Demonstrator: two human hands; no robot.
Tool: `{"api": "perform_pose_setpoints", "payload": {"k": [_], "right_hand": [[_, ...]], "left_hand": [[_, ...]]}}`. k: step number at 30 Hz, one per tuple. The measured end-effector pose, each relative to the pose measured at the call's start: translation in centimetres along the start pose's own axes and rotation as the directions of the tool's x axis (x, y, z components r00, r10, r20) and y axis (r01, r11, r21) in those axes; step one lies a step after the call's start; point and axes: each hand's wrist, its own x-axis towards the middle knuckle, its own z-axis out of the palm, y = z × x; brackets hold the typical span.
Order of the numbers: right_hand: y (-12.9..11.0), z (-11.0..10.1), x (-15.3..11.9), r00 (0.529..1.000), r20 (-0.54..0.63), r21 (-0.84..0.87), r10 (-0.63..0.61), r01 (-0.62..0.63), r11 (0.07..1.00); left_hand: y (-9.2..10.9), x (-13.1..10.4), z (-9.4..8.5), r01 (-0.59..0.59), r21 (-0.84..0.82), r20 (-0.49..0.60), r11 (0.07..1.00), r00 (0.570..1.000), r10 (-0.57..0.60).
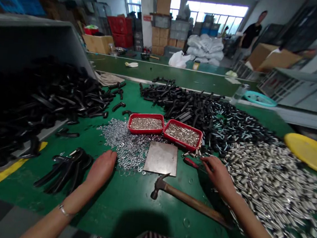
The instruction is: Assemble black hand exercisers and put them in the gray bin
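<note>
My left hand (103, 167) rests at the left edge of a spread of small silver washers (128, 146), its fingers curled under so that anything inside is hidden. Just left of it lie several black curved handles (70, 172). My right hand (217, 171) is over the table beside a red-handled tool (191, 162), thumb and fingers close together; whether they hold something is too small to tell. Between the hands lies a square metal plate (161, 158). A claw hammer (190, 200) lies below the plate, its wooden handle pointing right.
Two red trays (145, 133) (182, 143) of small metal parts stand behind the plate. Silver cylinders (275, 186) are heaped at right, black parts (182, 102) behind. A grey bin (70, 47) of black handles is at left. A person (249, 36) stands in the background.
</note>
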Motion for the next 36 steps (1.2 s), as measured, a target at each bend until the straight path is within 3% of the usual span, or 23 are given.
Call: {"api": "perform_pose_setpoints", "payload": {"k": [4, 6, 8, 11, 14, 17, 19, 21, 22, 25, 29, 36], "right_hand": [[0.7, 1.8, 3.2, 0.995, 0.073, -0.105, 0.069, -0.062, 0.993], [0.3, 2.9, 3.9, 0.988, 0.087, -0.186, 0.13, -0.112, 0.976], [0.0, 3.6, 3.9, 0.985, 0.078, -0.21, 0.156, -0.137, 0.968], [0.2, 3.4, 3.2, 0.981, 0.031, -0.094, 0.189, -0.186, 0.978], [0.6, 2.4, 2.7, 0.967, -0.03, 0.182, 0.252, -0.243, 0.953], [-0.3, 2.1, 3.2, 0.957, -0.036, 0.508, 0.287, -0.229, 0.83], [-2.0, 2.8, 3.9, 0.954, 0.019, 0.715, 0.3, -0.223, 0.662], [-4.0, 4.1, 5.0, 0.954, 0.16, 0.863, 0.253, -0.259, 0.433], [-4.9, 5.0, 5.6, 0.959, 0.179, 0.874, 0.218, -0.257, 0.413], [-6.2, 7.9, 7.5, 0.966, 0.163, 0.875, 0.199, -0.234, 0.423], [-5.3, 10.6, 8.4, 0.965, 0.19, 0.908, 0.183, -0.244, 0.34], [-4.7, 10.0, 8.3, 0.955, 0.281, 0.942, 0.095, -0.294, 0.164]], "left_hand": [[1.0, 0.5, -0.9, 0.056, -0.249, -0.066, 0.967, 0.995, -0.075], [2.5, 0.4, -1.1, 0.042, -0.448, -0.119, 0.893, 0.987, -0.106], [4.3, 0.1, -1.4, 0.051, -0.618, -0.104, 0.785, 0.984, -0.146], [7.2, -0.5, -1.9, 0.159, -0.788, 0.041, 0.595, 0.978, -0.207], [10.1, -0.2, -2.4, 0.211, -0.902, 0.145, 0.376, 0.97, -0.197], [12.8, 1.9, -2.4, 0.202, -0.971, 0.188, 0.129, 0.975, -0.117], [14.4, 4.2, -2.0, 0.199, -0.98, 0.199, -0.003, 0.978, -0.065], [15.8, 6.7, -1.4, 0.187, -0.978, 0.191, -0.089, 0.981, -0.038], [16.3, 7.9, -1.0, 0.18, -0.976, 0.186, -0.121, 0.982, -0.037], [16.9, 10.6, 0.5, 0.188, -0.965, 0.204, -0.182, 0.976, -0.07], [16.0, 11.5, 2.5, 0.228, -0.965, 0.229, -0.13, 0.973, 0.005], [15.5, 11.0, 3.1, 0.223, -0.967, 0.213, -0.124, 0.973, 0.085]]}}
